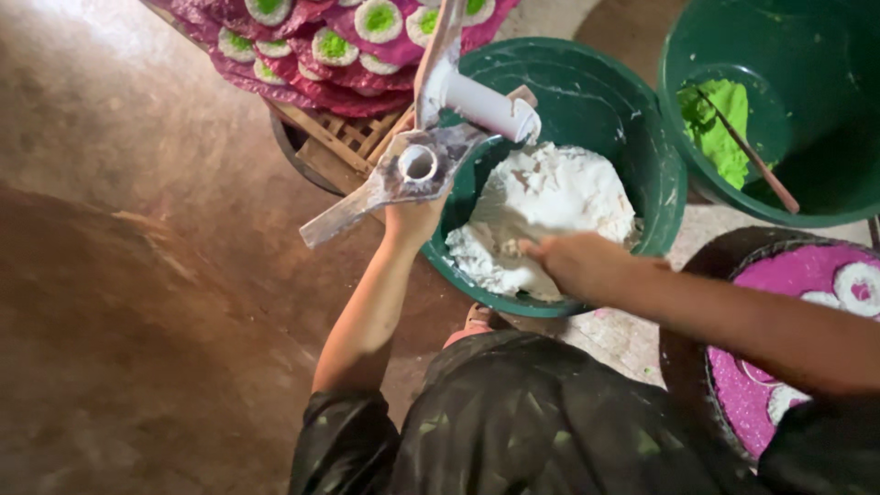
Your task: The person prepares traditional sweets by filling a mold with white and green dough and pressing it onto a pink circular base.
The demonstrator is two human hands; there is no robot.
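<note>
White dough (541, 206) fills a green tub (587, 101) as my right hand (573, 261) digs in, fingers curled into the mass near the tub's front rim.

My left hand (412, 220) is clamped around a metal press (426, 160) held over the tub's left edge. I judge the dough-slick press could slip and drop onto the earthen floor (137, 275).
</note>
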